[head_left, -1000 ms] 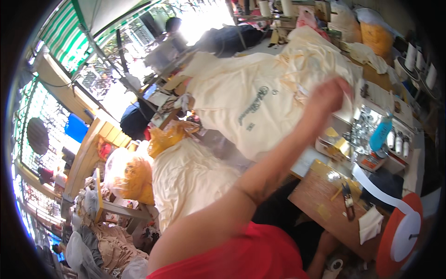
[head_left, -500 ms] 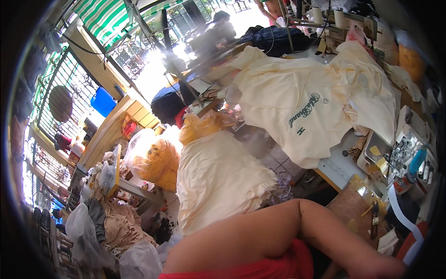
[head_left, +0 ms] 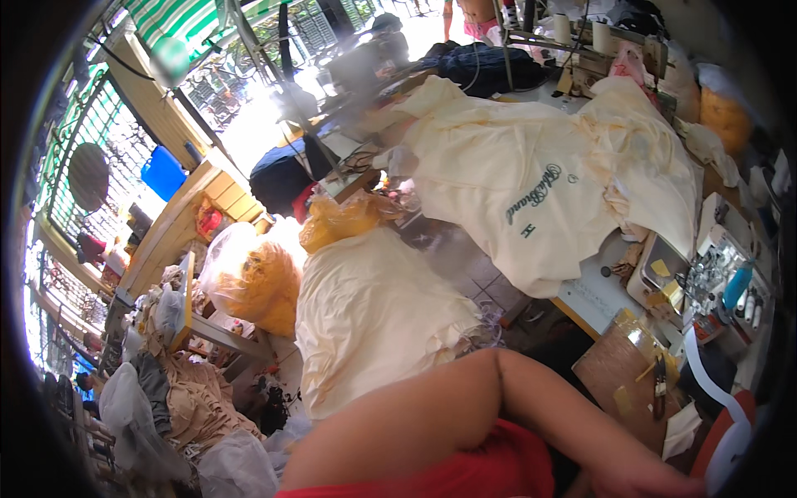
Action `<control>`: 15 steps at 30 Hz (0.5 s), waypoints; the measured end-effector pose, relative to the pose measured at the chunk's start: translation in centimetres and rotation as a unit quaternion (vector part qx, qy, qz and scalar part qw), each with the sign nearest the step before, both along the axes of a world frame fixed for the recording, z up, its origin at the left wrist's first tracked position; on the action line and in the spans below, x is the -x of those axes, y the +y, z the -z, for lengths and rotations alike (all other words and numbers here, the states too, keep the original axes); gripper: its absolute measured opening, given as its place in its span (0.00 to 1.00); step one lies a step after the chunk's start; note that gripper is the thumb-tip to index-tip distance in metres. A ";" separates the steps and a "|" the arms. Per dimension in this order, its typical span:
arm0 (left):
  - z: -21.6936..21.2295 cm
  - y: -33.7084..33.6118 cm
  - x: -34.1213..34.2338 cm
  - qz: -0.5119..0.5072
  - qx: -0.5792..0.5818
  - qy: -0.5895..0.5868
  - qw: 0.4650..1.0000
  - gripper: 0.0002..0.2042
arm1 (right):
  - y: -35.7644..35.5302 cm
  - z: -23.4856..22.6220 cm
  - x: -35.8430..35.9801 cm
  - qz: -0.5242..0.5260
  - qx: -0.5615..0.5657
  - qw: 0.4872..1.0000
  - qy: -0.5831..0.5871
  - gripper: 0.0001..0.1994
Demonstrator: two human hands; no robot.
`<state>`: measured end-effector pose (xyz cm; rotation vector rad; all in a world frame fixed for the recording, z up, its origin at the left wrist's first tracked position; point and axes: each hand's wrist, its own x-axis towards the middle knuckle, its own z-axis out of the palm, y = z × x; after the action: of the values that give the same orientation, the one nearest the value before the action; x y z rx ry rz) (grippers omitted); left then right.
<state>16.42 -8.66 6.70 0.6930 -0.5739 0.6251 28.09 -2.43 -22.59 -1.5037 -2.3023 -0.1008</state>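
Observation:
My left arm bends at the elbow across the lower edge, its forearm running down to the right. My left hand point(head_left: 656, 480) is at the bottom right, partly cut off by the frame's dark rim. Its fingers are too blurred and hidden to read. Close beside it a white strip point(head_left: 706, 373) curls down over a red-orange piece point(head_left: 737, 419). My right hand does not show. Ahead, a cream garment point(head_left: 490, 158) with dark green lettering is spread over the work table point(head_left: 591, 292). A heap of cream fabric point(head_left: 374, 315) lies nearer, left of centre.
Yellow cloth fills a clear plastic bag point(head_left: 259, 278) at the left. A taped brown board point(head_left: 614, 357) bears scissors point(head_left: 659, 386). Thread cones point(head_left: 601, 37) stand at the back. On the right are a blue-handled tool point(head_left: 736, 286) and a metal tray point(head_left: 656, 270). Brown fabric point(head_left: 199, 394) lies lower left.
The whole view has shifted, so most things sit slightly farther left. My left elbow and forearm also appear farther left, with the hand still near the white strip.

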 end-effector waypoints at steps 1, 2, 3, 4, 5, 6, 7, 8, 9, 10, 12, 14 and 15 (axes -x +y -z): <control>1.0 0.1 2.8 -0.064 -0.032 0.075 0.995 0.28 | -0.1 0.0 -0.3 0.009 0.002 1.000 0.001 0.16; 1.9 0.4 6.1 -0.123 -0.066 0.150 0.979 0.26 | -0.1 0.2 -0.8 0.021 0.005 1.000 0.004 0.16; 1.6 0.4 9.2 -0.235 -0.100 0.210 0.944 0.26 | -0.2 0.5 -1.2 0.035 0.010 0.999 0.005 0.16; 1.2 -0.5 12.7 -0.367 -0.125 0.292 0.874 0.27 | 0.3 0.9 -1.0 0.020 0.018 1.000 0.008 0.16; 0.9 -0.3 15.8 -0.440 -0.155 0.369 0.804 0.28 | 0.0 1.5 -1.6 0.042 0.022 0.999 0.010 0.16; 1.5 0.0 18.2 -0.547 -0.188 0.420 0.699 0.19 | -0.3 1.9 -1.8 0.055 0.032 0.998 0.016 0.16; 2.4 0.6 20.6 -0.632 -0.206 0.477 0.576 0.12 | -0.6 2.3 -2.2 0.065 0.051 0.996 0.017 0.17; 3.8 1.2 22.9 -0.738 -0.230 0.489 0.404 0.15 | -0.7 1.7 -1.7 0.071 0.072 0.995 0.019 0.19; 5.1 1.3 26.2 -0.748 -0.230 0.573 0.242 0.15 | -0.7 0.8 -1.3 0.079 0.093 0.992 0.021 0.20; 8.0 1.2 29.8 -0.752 -0.234 0.611 0.077 0.15 | -1.1 -0.8 -0.5 0.081 0.123 0.989 0.001 0.19; 11.7 0.5 33.7 -0.675 -0.222 0.692 -0.127 0.24 | -1.1 -2.1 0.3 0.078 0.125 0.989 0.005 0.18; 13.1 -0.1 34.4 -0.635 -0.221 0.724 -0.151 0.29 | -1.2 -1.4 -0.4 0.077 0.108 0.991 0.011 0.17; 12.9 -0.3 34.7 -0.638 -0.225 0.725 -0.132 0.31 | -0.9 -1.3 -0.1 0.080 0.114 0.990 0.012 0.16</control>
<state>-18.24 -8.97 -6.22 -1.5218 -2.2571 -0.5803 28.16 -3.34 -21.28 -1.7917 -2.2316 0.1420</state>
